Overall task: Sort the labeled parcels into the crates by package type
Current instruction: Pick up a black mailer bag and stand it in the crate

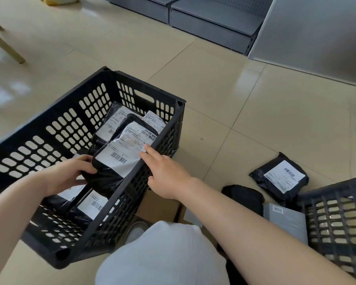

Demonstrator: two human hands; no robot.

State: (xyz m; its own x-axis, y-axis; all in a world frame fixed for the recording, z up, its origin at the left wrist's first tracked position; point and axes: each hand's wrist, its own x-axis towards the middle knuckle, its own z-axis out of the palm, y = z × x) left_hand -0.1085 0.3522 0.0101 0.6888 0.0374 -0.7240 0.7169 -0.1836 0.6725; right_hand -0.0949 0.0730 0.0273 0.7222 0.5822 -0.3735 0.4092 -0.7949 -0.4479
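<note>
A large black crate (pixel 49 128) stands on the floor in front of me, holding several black poly-bag parcels with white labels. My left hand (pixel 68 173) grips the near end of one black parcel (pixel 111 167) inside the crate. My right hand (pixel 164 171) reaches over the crate's right rim, fingers straight, fingertips touching that parcel's label. On the floor to the right lie a labelled black parcel (pixel 280 179), a plain black bag (pixel 243 198) and a grey parcel (pixel 284 221). A second black crate (pixel 337 223) sits at the right edge.
A cardboard box (pixel 158 206) lies just right of the big crate, beside my knee (pixel 162 254). Grey metal shelving (pixel 214 23) and a silver panel (pixel 317 38) stand at the back right. A wooden leg (pixel 6 46) is at the far left. Tiled floor stretches between.
</note>
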